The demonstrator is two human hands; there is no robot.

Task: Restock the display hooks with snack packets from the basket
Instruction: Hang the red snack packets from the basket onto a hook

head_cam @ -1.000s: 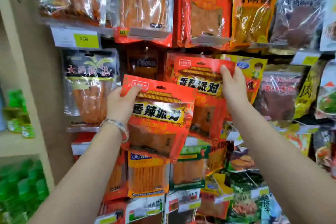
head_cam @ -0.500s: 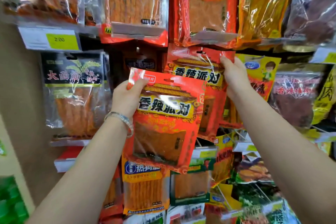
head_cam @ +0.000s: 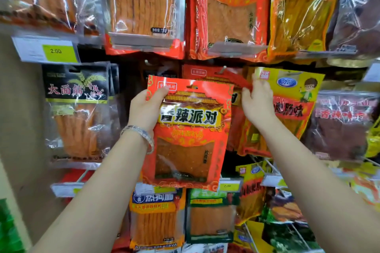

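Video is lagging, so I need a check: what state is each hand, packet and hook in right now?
Hook: tip visible, loaded.
Hanging packet: on that hook, top corner pulled forward.
Right hand: pinches its top corner.
Held packet: upright before the display, not hooked.
Left hand: grips its top-left corner.

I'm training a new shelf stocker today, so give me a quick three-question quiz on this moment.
1. True or false: the left hand grips the red packet by its bottom edge.
2. The upper-left price tag reads: A 2.00, B 5.00, C 8.50?
3. The right hand pinches the hanging packet at its ____ edge.
Key: 1 false; 2 A; 3 top.
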